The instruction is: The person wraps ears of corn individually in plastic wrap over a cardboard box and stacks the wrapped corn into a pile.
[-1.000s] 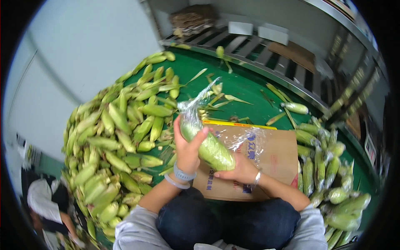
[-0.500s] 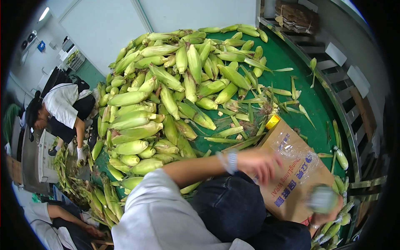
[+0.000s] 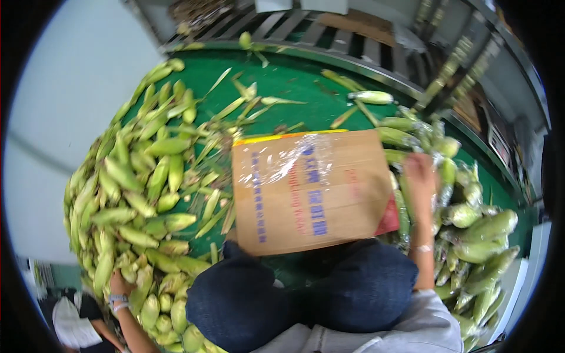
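Left-hand grip [image 3: 120, 283]: sunk among the unwrapped corn ears [image 3: 122, 174] at the near left edge of the heap; fingers partly hidden, so whether an ear is held cannot be told. A grey watch [image 3: 119, 299] and a pale band are worn at the wrist.

Right-hand grip [image 3: 419, 181]: blurred, set over the near side of the film-wrapped corn ears [image 3: 485, 225] at right; whether it is wide, narrow or closed on an ear cannot be told. A clear band [image 3: 421, 248] is worn at the wrist.

Corn, unwrapped: green, in husk, heaped along the left of the green surface [image 3: 300, 67].

Corn, wrapped: laid in a loose pile to the right of the carton. One single wrapped ear [image 3: 372, 97] is placed apart, beyond the pile, near the rack.

Carton, brown cardboard [image 3: 362, 206]: laid in front of the knees [image 3: 247, 294], between heap and pile; printed in blue and red, marked red at the right corner, edged yellow on the far side. Clear film [image 3: 294, 160] is spread over its upper part.

Husk scraps [image 3: 228, 109]: scattered between heap and carton.

Rack, slatted metal [image 3: 406, 63]: stood at the far side; a flat cardboard piece [image 3: 356, 26] is carried on it.

Co-worker [image 3: 73, 322]: partly seen, lower left.
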`<action>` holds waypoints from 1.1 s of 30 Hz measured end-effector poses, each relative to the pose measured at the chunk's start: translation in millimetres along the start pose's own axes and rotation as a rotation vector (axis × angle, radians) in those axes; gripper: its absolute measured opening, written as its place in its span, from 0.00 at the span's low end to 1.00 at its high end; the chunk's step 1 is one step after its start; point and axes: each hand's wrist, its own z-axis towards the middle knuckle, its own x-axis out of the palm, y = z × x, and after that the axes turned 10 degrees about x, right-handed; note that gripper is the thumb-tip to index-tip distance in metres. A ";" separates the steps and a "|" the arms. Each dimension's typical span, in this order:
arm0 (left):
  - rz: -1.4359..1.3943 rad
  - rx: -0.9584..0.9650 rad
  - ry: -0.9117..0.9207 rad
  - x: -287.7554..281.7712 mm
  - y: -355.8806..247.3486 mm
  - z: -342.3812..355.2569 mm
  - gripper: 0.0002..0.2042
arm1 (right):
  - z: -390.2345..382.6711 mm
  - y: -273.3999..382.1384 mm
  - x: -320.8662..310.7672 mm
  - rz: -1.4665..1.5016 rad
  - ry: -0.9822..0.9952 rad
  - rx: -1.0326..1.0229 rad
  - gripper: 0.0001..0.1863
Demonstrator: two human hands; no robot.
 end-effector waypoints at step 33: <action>-0.069 1.024 -0.624 -38.5 -495.9 63.1 0.12 | 61.5 59.5 171.0 -0.486 0.615 -0.851 0.34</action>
